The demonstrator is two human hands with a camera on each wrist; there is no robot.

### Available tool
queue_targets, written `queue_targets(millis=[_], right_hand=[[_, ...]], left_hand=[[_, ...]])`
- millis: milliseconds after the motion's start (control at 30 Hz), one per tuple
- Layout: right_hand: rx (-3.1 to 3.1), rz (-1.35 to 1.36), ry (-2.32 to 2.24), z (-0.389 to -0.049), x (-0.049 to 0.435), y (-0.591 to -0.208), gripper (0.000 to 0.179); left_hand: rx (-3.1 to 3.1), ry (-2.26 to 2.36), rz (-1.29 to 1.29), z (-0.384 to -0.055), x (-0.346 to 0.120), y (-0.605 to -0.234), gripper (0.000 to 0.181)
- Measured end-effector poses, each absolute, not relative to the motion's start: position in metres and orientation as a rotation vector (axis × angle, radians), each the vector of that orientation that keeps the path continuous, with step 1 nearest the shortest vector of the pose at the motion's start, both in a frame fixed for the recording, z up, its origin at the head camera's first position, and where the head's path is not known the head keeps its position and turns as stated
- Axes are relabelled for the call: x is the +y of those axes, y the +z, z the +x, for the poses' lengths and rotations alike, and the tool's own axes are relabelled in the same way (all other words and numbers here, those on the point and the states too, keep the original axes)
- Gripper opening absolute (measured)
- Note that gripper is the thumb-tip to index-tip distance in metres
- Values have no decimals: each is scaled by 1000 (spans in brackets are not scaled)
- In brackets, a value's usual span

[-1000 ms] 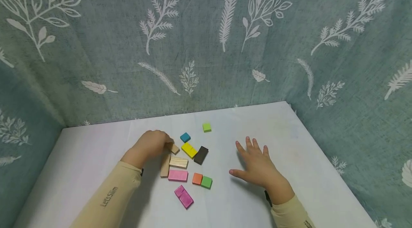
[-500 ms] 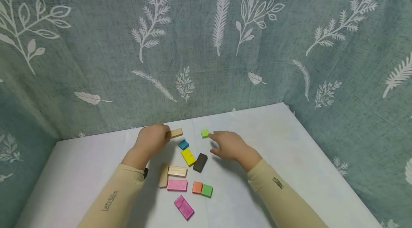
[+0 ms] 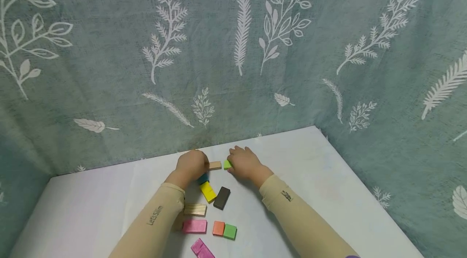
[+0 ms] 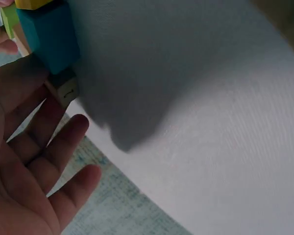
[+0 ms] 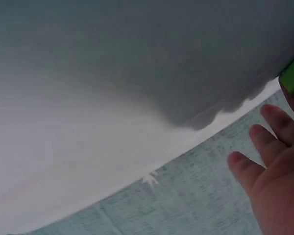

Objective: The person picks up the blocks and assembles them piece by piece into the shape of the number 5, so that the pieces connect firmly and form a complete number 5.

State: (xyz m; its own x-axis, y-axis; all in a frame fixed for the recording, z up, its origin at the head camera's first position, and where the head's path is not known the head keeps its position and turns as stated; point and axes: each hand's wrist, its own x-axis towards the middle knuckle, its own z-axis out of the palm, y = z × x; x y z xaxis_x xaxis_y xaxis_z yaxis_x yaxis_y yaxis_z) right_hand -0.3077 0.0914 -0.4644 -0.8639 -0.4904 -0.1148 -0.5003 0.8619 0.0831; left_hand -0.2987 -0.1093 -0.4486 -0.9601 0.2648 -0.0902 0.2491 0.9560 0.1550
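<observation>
My left hand pinches one end of a plain wooden block near the table's back edge. Just right of it sits a small lime-green block, which my right hand pinches between thumb and fingers. A narrow gap separates the two blocks in the head view. Partly under the left hand lies a blue block, with a yellow block touching it. In the left wrist view, the blue block is close to the fingers, and the wooden block's numbered end shows beyond it.
A dark brown block lies beside the yellow one. Nearer are a striped wooden block, a pink block, orange and green blocks together, and a magenta piece. A leaf-patterned curtain hangs behind the white table.
The left hand has carried the wooden block back and right, toward the lime-green one. My right hand has come in from the right and taken hold of the lime-green block.
</observation>
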Motion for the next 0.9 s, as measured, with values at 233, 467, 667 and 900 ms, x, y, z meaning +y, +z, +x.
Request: queue_targets(millis=[233,467,667,900], right_hand=[[2961,-849,71,-312,101,-461,40],[2918,-850,94,-314,99,-466,40],[2892,-813,17,-316,101,-469,46],[2909,-796,-62,-313,108,-461,60]], left_hand=[[2964,234,419,-301,-102,-445,12],[2972,223,453,-301,-97,-447,14],[2915,367,404,-302,-101,-446,22],[2947,629,201,-290,-115,-434,38]])
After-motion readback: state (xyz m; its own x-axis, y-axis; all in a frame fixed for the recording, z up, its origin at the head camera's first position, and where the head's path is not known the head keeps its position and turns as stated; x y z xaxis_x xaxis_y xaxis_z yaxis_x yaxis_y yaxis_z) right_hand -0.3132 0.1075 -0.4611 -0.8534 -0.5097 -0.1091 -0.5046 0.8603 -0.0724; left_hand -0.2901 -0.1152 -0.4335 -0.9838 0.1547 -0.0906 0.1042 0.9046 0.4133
